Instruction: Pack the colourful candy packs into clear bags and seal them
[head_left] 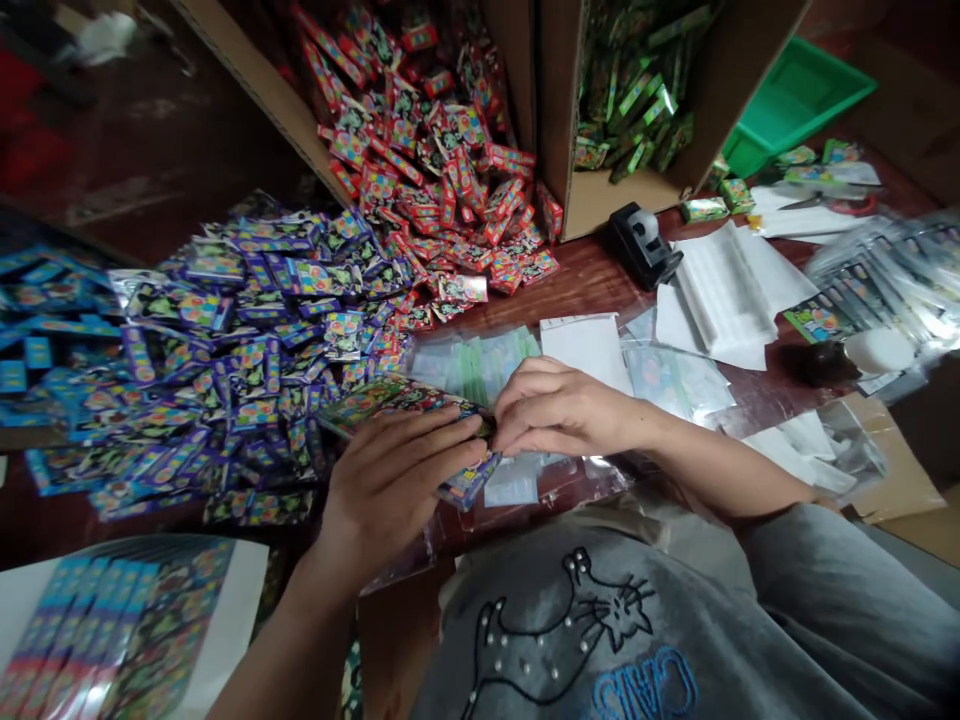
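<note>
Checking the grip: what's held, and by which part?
A multicoloured pack, held across its middle by the left hand; the right hand meets its right end, but any pinch is hidden.

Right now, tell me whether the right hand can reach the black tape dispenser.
Probably yes, once the right hand leaves the colourful pack: only low white paper and tabletop seem to lie before the tape dispenser.

You face 4 heaps of small printed packets: 1 blue heap [52,340], 1 purple heap [255,310], 1 red heap [454,195], 1 green heap [641,100]; single packets overlap too much to count. You show 2 bare hands, 1 left hand [397,465] and 1 right hand [559,408]. Also 1 flat multicoloured pack [412,394], 1 green plastic tray [802,95], 1 black tape dispenser [637,245].
</note>
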